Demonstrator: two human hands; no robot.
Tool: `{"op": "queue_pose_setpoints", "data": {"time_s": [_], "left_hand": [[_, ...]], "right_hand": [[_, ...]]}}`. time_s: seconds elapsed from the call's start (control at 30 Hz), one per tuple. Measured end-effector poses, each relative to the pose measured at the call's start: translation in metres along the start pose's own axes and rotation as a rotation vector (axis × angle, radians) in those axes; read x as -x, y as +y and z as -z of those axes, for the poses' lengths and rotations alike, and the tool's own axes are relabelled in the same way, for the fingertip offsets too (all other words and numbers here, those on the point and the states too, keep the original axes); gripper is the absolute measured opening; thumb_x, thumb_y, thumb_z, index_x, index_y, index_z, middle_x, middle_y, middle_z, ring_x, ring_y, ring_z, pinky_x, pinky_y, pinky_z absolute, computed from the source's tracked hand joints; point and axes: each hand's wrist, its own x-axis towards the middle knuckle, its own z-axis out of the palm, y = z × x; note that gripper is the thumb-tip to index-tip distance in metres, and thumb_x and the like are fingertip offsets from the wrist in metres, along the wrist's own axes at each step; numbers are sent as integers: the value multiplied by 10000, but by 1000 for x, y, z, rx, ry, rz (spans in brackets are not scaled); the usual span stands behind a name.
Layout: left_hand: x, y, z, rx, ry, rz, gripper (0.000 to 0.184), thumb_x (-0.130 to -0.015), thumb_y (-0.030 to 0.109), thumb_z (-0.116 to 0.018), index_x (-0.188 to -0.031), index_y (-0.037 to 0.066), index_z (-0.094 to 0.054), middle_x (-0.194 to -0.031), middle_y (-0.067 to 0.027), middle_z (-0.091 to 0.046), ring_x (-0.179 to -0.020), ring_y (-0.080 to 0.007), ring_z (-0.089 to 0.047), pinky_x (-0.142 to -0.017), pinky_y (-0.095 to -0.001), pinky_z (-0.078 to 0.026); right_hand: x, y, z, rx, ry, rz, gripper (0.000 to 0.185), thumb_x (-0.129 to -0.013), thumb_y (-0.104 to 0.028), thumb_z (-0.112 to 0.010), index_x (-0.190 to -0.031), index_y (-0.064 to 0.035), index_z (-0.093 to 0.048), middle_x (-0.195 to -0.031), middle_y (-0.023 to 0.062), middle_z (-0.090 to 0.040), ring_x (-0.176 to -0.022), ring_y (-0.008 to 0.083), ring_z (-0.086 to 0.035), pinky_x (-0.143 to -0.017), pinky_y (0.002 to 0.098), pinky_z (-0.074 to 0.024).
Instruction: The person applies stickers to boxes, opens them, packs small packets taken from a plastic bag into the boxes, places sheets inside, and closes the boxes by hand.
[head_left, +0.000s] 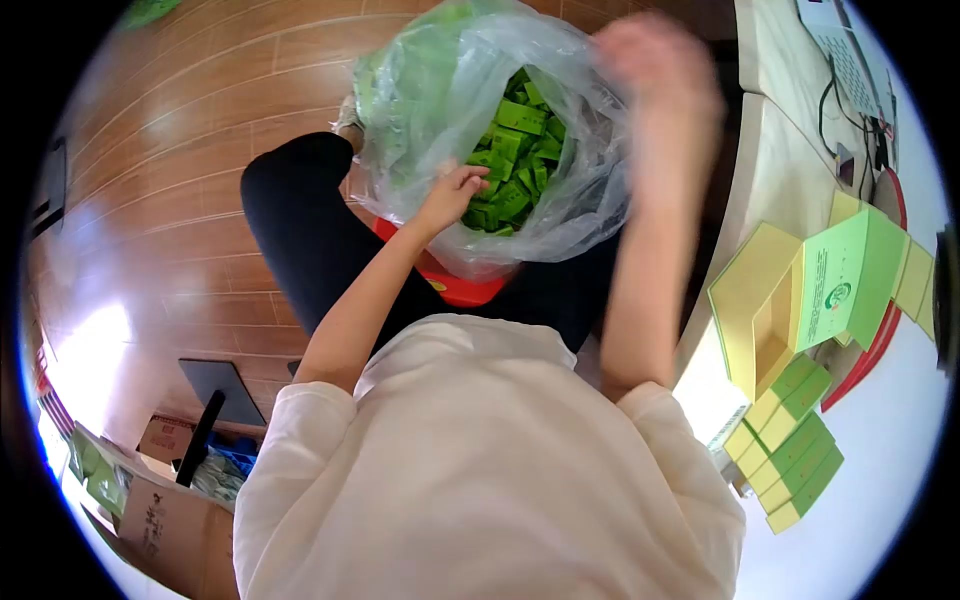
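A large clear plastic bag (590,110) stands open between the knees, with many small green packets (515,150) inside. At the left side of its opening is my left hand (455,197), fingers loosely curled near the packets; whether it holds anything is too small to tell. My right hand (655,60), smeared by motion, is raised over the bag's upper right edge, and its fingers cannot be made out. Under the bag a red object (465,290) shows in part.
On the right, a white table (735,230) bears an open green box (830,280) and several small green-and-yellow boxes (800,470), with cables behind. At lower left are cardboard boxes (175,530) and a dark stand (222,390) on the wooden floor (190,200).
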Motion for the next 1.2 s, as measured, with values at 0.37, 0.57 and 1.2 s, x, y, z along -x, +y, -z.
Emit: {"op": "queue_pose_setpoints", "data": {"time_s": [0.37, 0.57, 1.2], "left_hand": [[-23, -33, 59, -354, 724, 59, 686, -879, 104, -537, -1397, -104, -138, -1395, -326, -295, -1276, -416, -359, -1079, -388, -263], [1, -1, 64, -26, 542, 164, 701, -900, 182, -568, -1412, -65, -157, -1351, -283, -372, -1248, -341, -417, -1044, -364, -323], [3, 9, 35, 220, 278, 427, 763, -809, 229, -636, -1410, 80, -190, -1013, -66, -550, -769, -141, -530, -650, -263, -433]], "right_hand": [[199, 194, -139, 710, -1366, -275, 259, -811, -95, -570, -1055, -106, -657, -979, 143, -644, -935, 325, -604, -804, 409, -486], [145, 177, -143, -215, -716, -993, 219, -926, -182, -532, -911, 16, -625, -911, 168, -671, -802, 232, -670, -654, 314, -523], [155, 200, -214, 546, -1264, -359, 491, -811, 21, -586, -1277, -86, -475, -1286, 142, -475, -1224, 300, -424, -1030, 424, -359]]}}
